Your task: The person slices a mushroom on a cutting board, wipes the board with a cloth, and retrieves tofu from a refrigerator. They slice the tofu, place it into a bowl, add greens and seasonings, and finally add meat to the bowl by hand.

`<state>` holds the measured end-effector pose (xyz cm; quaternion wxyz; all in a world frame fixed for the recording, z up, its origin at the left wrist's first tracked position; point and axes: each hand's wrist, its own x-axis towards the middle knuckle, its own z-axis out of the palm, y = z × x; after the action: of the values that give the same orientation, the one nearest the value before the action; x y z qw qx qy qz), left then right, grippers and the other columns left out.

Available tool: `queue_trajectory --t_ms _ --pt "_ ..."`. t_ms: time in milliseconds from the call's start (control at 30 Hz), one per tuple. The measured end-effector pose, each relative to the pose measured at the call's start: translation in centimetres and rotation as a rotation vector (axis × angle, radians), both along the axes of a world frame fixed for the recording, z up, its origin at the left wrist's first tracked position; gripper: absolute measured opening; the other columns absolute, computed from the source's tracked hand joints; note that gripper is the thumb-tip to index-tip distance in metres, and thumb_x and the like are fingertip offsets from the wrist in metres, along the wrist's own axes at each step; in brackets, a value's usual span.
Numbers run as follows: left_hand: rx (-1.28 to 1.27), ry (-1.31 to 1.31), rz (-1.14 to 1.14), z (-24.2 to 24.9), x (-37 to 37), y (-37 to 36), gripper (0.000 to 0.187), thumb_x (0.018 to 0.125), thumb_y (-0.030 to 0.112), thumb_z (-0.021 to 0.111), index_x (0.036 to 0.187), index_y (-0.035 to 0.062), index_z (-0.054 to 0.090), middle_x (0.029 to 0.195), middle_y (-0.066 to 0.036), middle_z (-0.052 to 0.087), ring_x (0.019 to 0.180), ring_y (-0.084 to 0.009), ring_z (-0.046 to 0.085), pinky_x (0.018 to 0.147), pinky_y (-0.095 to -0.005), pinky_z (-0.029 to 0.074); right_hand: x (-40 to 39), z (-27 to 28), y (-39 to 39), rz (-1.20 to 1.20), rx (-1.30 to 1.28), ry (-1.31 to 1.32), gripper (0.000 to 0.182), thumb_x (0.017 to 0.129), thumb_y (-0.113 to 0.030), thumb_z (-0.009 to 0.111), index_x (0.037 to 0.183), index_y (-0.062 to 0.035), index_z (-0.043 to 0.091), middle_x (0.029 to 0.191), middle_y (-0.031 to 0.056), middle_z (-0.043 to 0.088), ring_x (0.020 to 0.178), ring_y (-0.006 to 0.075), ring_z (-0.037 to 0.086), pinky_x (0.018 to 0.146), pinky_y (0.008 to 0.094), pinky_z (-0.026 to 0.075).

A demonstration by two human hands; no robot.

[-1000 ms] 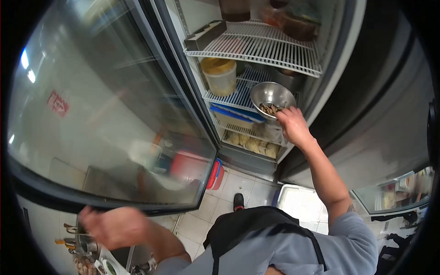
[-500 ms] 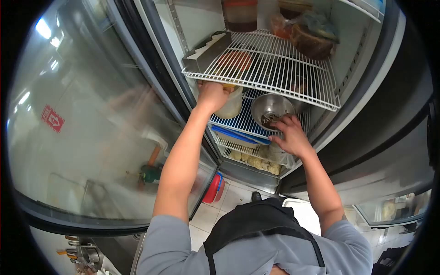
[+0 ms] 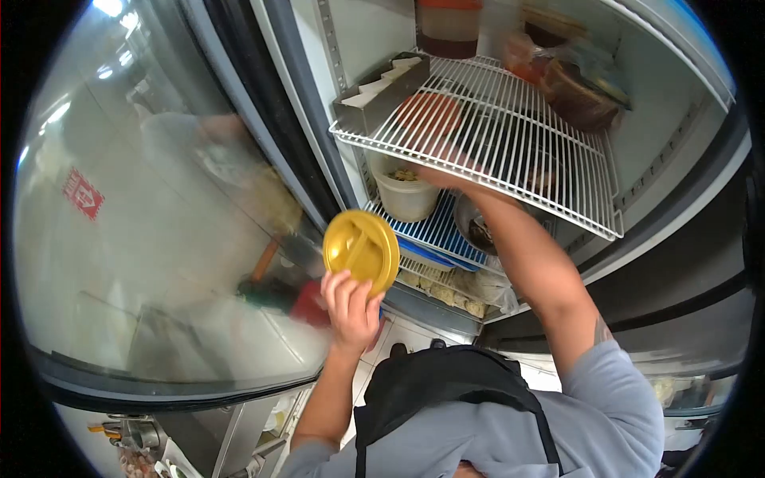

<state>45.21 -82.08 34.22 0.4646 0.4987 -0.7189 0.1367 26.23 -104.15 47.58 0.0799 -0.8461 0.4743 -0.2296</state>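
My left hand (image 3: 351, 307) grips a round yellow lid (image 3: 360, 251) by its lower edge, outside the fridge. Inside stands an uncovered white tub (image 3: 406, 195) with yellowish-brown pieces in it. My right hand (image 3: 450, 169) is beside the tub's rim, blurred behind the wires of the shelf above, so its fingers cannot be made out. Partly hidden by my right forearm, a metal bowl (image 3: 472, 225) with dark pieces rests on the same lower shelf.
The upper wire shelf (image 3: 510, 119) holds a grey box (image 3: 382, 92), a red-lidded container (image 3: 449, 32) and bagged food (image 3: 578, 88). An open glass door (image 3: 159, 239) is at the left. Blue-edged trays (image 3: 434, 253) lie below the tub.
The yellow lid has come off the tub and out of the fridge in my left hand. My right hand has moved from the metal bowl leftward to the tub.
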Motion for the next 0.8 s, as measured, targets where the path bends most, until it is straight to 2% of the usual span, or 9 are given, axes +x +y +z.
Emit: queue_trajectory --t_ms 100,233,467,700,800 --pt "0.132 0.038 -0.036 -2.6 1.7 3.0 0.031 0.079 0.012 0.075 0.105 0.0011 0.062 0.104 -0.016 0.054 0.113 -0.04 0.051 0.102 -0.0568 0.039 4.7 -0.8 -2.9 -0.027 0.071 0.229 0.022 0.097 -0.02 0.058 0.111 -0.0021 0.062 0.096 0.0185 0.065 0.091 0.0369 0.063 0.084 0.0451 0.05" --pt "0.257 0.101 -0.019 -4.8 4.3 5.9 0.032 0.078 0.011 0.076 0.105 0.0004 0.061 0.104 -0.017 0.055 0.111 -0.0408 0.051 0.097 -0.053 0.042 7.2 -1.6 -4.8 -0.073 0.094 0.35 0.021 0.098 -0.019 0.057 0.11 -0.0025 0.062 0.095 0.0173 0.065 0.089 0.0351 0.063 0.082 0.0438 0.051" --pt "0.261 0.148 -0.009 -5.2 7.5 7.5 0.032 0.079 0.012 0.075 0.105 0.0007 0.06 0.105 -0.016 0.057 0.111 -0.0405 0.052 0.095 -0.0507 0.043 7.6 -1.9 -5.7 -0.112 0.101 0.338 0.02 0.098 -0.019 0.056 0.108 -0.0031 0.062 0.093 0.0152 0.065 0.086 0.0319 0.063 0.078 0.0415 0.051" --pt "0.226 0.143 -0.14 -4.0 8.3 6.6 0.031 0.078 0.012 0.077 0.103 0.0006 0.061 0.101 -0.016 0.058 0.11 -0.0396 0.054 0.094 -0.0493 0.045 7.2 -1.7 -5.5 -0.143 0.113 0.277 0.019 0.099 -0.019 0.055 0.107 -0.0038 0.062 0.092 0.0131 0.065 0.082 0.0288 0.063 0.074 0.0392 0.052" --pt "0.201 0.148 -0.175 -4.9 8.9 5.9 0.029 0.079 0.014 0.075 0.102 0.0016 0.063 0.1 -0.014 0.057 0.108 -0.0376 0.054 0.097 -0.0524 0.043 6.9 -1.5 -5.5 -0.16 0.119 0.231 0.018 0.099 -0.019 0.055 0.107 -0.0041 0.062 0.091 0.0122 0.066 0.08 0.0274 0.063 0.072 0.0382 0.052"
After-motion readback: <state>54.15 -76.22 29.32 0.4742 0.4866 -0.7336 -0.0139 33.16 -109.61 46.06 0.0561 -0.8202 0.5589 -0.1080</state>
